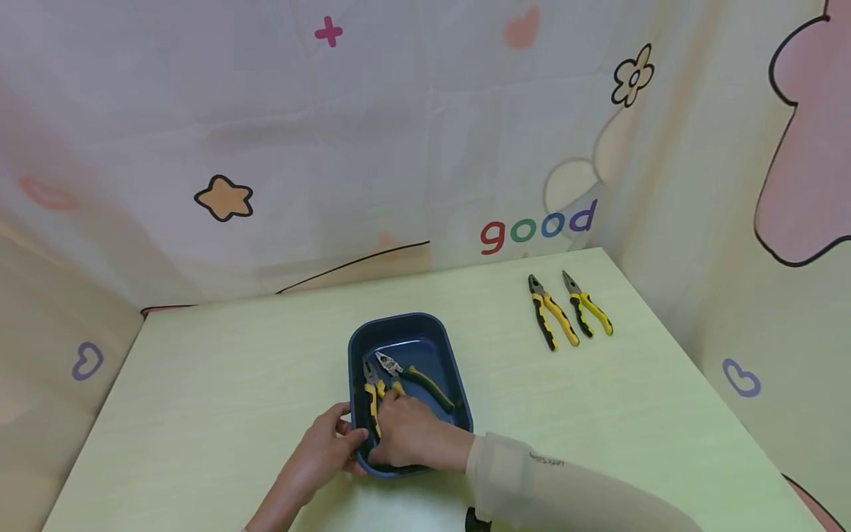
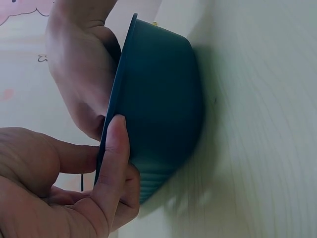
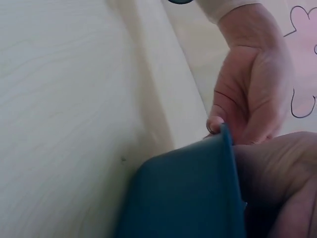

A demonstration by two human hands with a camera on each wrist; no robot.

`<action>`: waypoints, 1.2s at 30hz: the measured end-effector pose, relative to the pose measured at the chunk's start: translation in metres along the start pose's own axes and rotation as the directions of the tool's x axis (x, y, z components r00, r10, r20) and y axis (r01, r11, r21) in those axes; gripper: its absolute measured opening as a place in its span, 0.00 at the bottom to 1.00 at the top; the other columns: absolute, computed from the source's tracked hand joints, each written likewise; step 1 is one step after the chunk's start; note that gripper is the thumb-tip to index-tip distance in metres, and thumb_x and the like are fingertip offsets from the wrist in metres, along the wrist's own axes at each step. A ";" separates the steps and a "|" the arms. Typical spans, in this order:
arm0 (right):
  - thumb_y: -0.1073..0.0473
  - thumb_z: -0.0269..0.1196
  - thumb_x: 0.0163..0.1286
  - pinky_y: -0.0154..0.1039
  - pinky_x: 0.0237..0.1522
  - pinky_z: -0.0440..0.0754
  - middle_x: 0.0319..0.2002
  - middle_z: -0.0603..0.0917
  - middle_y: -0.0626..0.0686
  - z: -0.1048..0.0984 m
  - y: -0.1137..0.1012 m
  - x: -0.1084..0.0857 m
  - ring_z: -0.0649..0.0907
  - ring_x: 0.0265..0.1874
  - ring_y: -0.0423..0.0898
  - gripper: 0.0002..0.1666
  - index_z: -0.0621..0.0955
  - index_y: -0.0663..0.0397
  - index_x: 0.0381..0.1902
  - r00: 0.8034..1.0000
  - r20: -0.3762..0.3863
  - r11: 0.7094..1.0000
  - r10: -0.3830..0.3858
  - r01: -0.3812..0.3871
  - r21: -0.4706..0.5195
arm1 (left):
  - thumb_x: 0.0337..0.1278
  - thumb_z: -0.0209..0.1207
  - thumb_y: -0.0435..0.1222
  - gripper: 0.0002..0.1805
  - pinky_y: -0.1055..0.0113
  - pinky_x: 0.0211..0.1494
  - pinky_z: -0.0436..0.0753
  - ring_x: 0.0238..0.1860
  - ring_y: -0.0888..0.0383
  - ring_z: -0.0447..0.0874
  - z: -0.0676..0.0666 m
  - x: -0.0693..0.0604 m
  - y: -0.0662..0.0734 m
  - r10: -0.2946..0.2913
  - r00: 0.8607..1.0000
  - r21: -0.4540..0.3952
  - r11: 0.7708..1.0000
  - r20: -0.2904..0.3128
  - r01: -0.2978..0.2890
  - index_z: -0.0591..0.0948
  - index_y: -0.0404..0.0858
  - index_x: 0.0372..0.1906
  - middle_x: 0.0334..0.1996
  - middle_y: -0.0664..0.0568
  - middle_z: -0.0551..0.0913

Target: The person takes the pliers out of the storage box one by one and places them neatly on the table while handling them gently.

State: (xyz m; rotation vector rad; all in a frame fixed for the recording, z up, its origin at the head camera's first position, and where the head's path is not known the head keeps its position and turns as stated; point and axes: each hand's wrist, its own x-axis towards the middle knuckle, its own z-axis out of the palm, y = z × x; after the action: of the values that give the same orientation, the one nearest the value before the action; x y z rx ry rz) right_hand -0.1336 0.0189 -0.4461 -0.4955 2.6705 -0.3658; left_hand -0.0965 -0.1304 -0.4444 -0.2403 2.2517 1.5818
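Note:
A dark blue plastic tray (image 1: 459,384) stands on the table near its front. My left hand (image 1: 326,451) pinches the tray's left rim near the front corner, thumb on the inner side and fingers outside, as the left wrist view shows. Inside the tray lie pliers with green handles (image 1: 428,386) and, along the left wall, pliers with black and yellow handles (image 1: 371,399). My right hand (image 1: 415,432) reaches down into the front of the tray, over handles of these pliers. Its fingertips are hidden, so I cannot tell whether they grip one.
Two more pliers lie at the table's back right: one with black and orange-yellow handles (image 1: 553,314), one with black and bright yellow handles (image 1: 587,304). A printed curtain (image 1: 399,148) hangs behind and beside the pale table (image 1: 233,391).

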 end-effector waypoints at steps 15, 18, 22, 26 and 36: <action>0.52 0.60 0.69 0.41 0.21 0.87 0.34 0.79 0.60 -0.028 0.028 -0.003 0.83 0.25 0.51 0.18 0.78 0.64 0.41 0.964 0.252 0.722 -0.088 -0.112 0.683 | 0.74 0.56 0.27 0.27 0.58 0.31 0.89 0.24 0.53 0.84 0.000 -0.001 0.003 -0.017 1.000 0.039 0.999 0.000 0.017 0.65 0.24 0.72 0.38 0.41 0.75; 0.57 0.54 0.69 0.41 0.23 0.88 0.37 0.77 0.62 -0.033 0.036 -0.001 0.81 0.27 0.51 0.20 0.77 0.71 0.47 0.936 0.310 0.550 -0.166 -0.173 0.817 | 0.74 0.56 0.27 0.27 0.57 0.31 0.89 0.23 0.53 0.84 0.000 -0.001 0.002 -0.006 1.000 0.030 1.000 -0.002 0.006 0.66 0.24 0.72 0.37 0.40 0.75; 0.58 0.50 0.69 0.41 0.27 0.89 0.42 0.76 0.65 -0.037 0.043 0.004 0.78 0.28 0.51 0.27 0.70 0.74 0.59 0.903 0.363 0.405 -0.230 -0.251 0.880 | 0.73 0.57 0.26 0.27 0.56 0.30 0.89 0.22 0.53 0.84 0.001 -0.001 0.001 0.006 1.000 0.017 1.000 -0.010 -0.005 0.66 0.23 0.71 0.37 0.41 0.75; 0.55 0.48 0.75 0.40 0.30 0.89 0.50 0.73 0.68 -0.038 0.048 0.008 0.78 0.30 0.52 0.32 0.59 0.66 0.70 0.897 0.381 0.325 -0.225 -0.299 0.897 | 0.73 0.57 0.26 0.27 0.57 0.30 0.89 0.22 0.53 0.84 0.000 -0.001 0.000 0.001 1.000 0.015 1.000 -0.009 -0.001 0.65 0.23 0.71 0.36 0.41 0.74; 0.43 0.49 0.84 0.35 0.29 0.85 0.42 0.75 0.62 -0.043 0.053 0.016 0.79 0.27 0.47 0.33 0.61 0.63 0.72 0.898 0.379 0.253 -0.225 -0.322 0.912 | 0.73 0.57 0.27 0.28 0.58 0.31 0.89 0.23 0.53 0.84 -0.001 0.000 0.001 -0.016 1.000 0.028 0.999 0.004 0.016 0.64 0.23 0.72 0.37 0.41 0.74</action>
State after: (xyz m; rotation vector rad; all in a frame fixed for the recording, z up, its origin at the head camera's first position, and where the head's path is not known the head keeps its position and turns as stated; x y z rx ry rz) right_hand -0.1810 0.0681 -0.4299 -0.0284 1.4805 -1.5533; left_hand -0.0969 -0.1308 -0.4435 -0.2468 2.2617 1.5407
